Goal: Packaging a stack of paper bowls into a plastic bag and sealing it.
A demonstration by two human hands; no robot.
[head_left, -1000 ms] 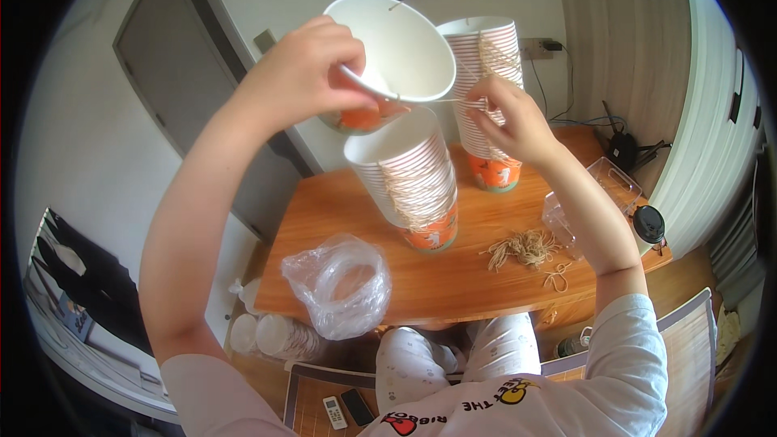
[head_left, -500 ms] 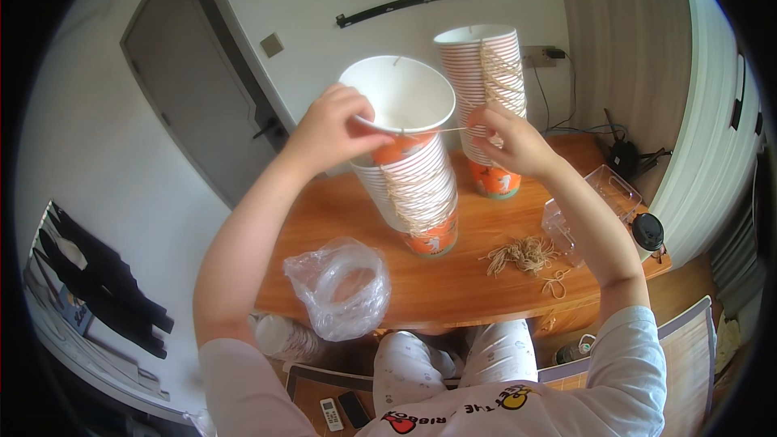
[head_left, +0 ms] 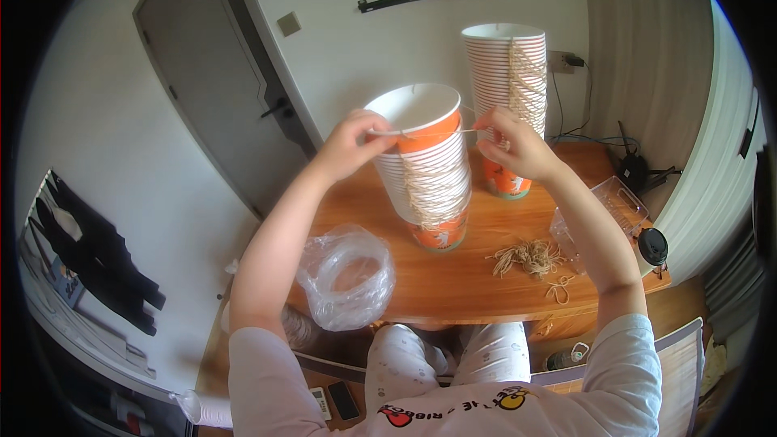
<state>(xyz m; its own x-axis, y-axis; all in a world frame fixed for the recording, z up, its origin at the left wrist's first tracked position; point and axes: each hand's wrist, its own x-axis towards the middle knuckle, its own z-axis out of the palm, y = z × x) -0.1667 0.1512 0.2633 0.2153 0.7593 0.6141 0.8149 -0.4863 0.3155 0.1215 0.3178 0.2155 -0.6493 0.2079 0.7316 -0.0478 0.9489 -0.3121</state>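
Note:
A tall stack of paper cups (head_left: 401, 186), white-rimmed with orange lower parts, stands on the table, loops of twine hanging down its near side. Its top cup (head_left: 437, 131) sits raised, showing an orange band. At that cup's left rim my left hand (head_left: 356, 144) is closed in a pinch on a thin pale length, apparently twine. My right hand (head_left: 518, 144), to the right of the stack, pinches a strand of twine (head_left: 463, 131) stretched from the cup rim. Behind that hand a second twine-hung cup stack (head_left: 488, 73) stands upright.
On the table lie a clear plastic bag (head_left: 348, 279), a bundle of loose twine (head_left: 528, 257) and a clear plastic box (head_left: 619, 198). A black-lidded cup (head_left: 652, 248) stands at the right edge, near a black device (head_left: 635, 168) with cables. A phone (head_left: 343, 400) lies below, beside my legs.
My left hand has moved from gripping the top cup's rim to a pinch beside it. The top cup looks more tilted. My right hand still holds the strand; the view has shifted slightly.

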